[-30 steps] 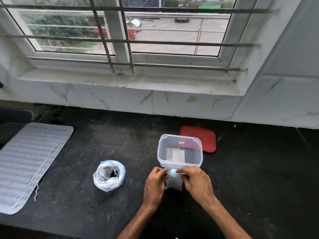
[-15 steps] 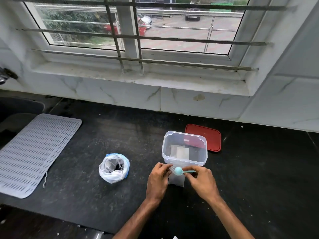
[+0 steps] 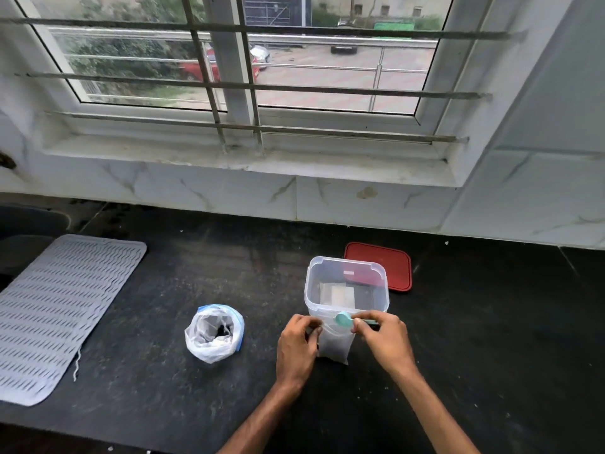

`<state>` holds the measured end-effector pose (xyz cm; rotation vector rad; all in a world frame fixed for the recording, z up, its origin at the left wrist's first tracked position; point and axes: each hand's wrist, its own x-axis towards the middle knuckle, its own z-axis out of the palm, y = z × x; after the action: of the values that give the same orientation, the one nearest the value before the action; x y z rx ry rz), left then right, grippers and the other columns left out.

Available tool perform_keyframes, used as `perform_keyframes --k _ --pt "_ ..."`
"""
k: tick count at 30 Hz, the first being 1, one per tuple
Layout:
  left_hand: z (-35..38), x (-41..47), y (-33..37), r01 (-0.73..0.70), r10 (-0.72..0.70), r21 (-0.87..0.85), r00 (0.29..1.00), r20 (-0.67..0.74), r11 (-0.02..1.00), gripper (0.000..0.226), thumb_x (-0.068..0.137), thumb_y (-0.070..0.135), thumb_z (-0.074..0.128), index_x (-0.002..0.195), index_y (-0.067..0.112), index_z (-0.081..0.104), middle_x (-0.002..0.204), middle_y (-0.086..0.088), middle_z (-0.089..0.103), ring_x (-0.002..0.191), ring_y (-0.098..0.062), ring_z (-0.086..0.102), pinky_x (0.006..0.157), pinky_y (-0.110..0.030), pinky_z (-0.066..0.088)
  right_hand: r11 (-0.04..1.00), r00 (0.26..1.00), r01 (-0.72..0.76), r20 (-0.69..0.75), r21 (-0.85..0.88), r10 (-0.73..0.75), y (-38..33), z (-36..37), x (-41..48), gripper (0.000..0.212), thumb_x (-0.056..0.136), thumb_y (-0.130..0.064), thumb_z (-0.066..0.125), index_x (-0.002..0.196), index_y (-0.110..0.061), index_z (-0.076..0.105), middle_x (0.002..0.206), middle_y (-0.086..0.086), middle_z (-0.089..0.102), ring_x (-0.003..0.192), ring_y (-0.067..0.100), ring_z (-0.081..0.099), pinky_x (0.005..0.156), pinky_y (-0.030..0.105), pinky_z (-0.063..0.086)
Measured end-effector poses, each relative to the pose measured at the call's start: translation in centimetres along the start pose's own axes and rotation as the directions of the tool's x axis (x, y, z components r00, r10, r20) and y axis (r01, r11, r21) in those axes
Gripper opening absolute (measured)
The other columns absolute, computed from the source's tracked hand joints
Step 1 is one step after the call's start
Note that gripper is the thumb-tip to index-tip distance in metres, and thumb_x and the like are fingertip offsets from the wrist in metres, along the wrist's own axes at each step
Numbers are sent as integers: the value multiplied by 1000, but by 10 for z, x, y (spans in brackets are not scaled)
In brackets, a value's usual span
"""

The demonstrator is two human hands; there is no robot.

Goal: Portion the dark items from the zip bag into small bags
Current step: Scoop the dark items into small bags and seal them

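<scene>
Left hand (image 3: 296, 345) pinches one small bag (image 3: 335, 346) — right hand (image 3: 384, 339), one spoon (image 3: 343, 319).

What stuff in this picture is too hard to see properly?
All in the head view:
- Dark bits in the zip bag: too small, mostly hidden by its rolled rim.
- The spoon: handle mostly covered by the right hand.
- The small bag: left edge behind the left hand.
- The red lid: near part behind the clear container.
- The mat: cut off by the left edge.
</scene>
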<state>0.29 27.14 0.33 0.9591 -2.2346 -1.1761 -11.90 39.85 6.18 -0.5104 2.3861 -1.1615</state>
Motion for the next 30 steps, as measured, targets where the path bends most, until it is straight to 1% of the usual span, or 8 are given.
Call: perform_keyframes --k 4,10,13,15,17,22,26,30 --pt "-13 2 2 -16 16 -5 1000 -8 1000 14 88 20 68 100 27 68 97 17 61 85 0 62 74 -23 56 980 999 -39 -22 194 44 -10 -2 -11 12 89 -15 68 97 -21 74 77 -7 75 79 9 71 72 25 57" --pt "-102 25 -25 -59 97 109 918 -385 992 23 84 9 71 104 19 64 102 10 60 95 -9 57 88 -24 45 945 972 41 205 323 -112 -72 45 -32 10 90 -15 67 94 -23 73 78 -6 76 75 12 70 64 20 56" --pt "-155 35 -69 225 -87 211 851 -518 951 43 77 13 77 116 10 61 118 -10 57 112 -28 51 99 -36 38 964 931 165 289 207 -222 -94 111 -24 7 88 -22 69 92 -26 74 80 -13 75 77 6 71 71 23 58" --pt "-167 35 -92 509 -404 115 783 -474 853 67 74 32 81 128 4 52 129 -24 50 122 -40 43 105 -44 33 962 906 251 325 104 -271 -99 153 -15 11 84 -27 69 93 -26 74 85 -15 75 80 0 70 77 26 58" --pt "-165 26 -109 645 -574 146 744 -342 750 85 71 45 82 134 1 45 134 -27 45 128 -41 37 108 -43 30 951 909 305 315 -59 -272 -104 187 -7 19 82 -33 64 99 -29 72 91 -14 75 83 0 69 79 28 56" --pt "-151 12 -126 636 -609 231 772 -183 737 68 71 46 81 122 10 52 128 -15 42 125 -33 39 104 -34 34 812 902 408 325 -418 -286 -96 222 1 22 90 -34 51 106 -27 64 99 0 73 93 22 68 78 35 53" --pt "-153 25 -126 595 -593 248 800 -92 765 46 74 32 79 108 11 56 122 -11 50 118 -29 49 97 -31 41 811 903 412 304 -415 -304 -85 227 2 20 91 -34 49 104 -27 63 94 -3 73 85 18 69 73 38 55" --pt "-154 35 -124 619 -617 11 784 -70 786 32 72 14 77 95 11 55 98 -8 67 92 -28 64 73 -33 48 813 907 404 296 -420 -298 -84 229 -1 21 93 -32 50 105 -26 67 94 -4 73 83 17 68 73 34 54"
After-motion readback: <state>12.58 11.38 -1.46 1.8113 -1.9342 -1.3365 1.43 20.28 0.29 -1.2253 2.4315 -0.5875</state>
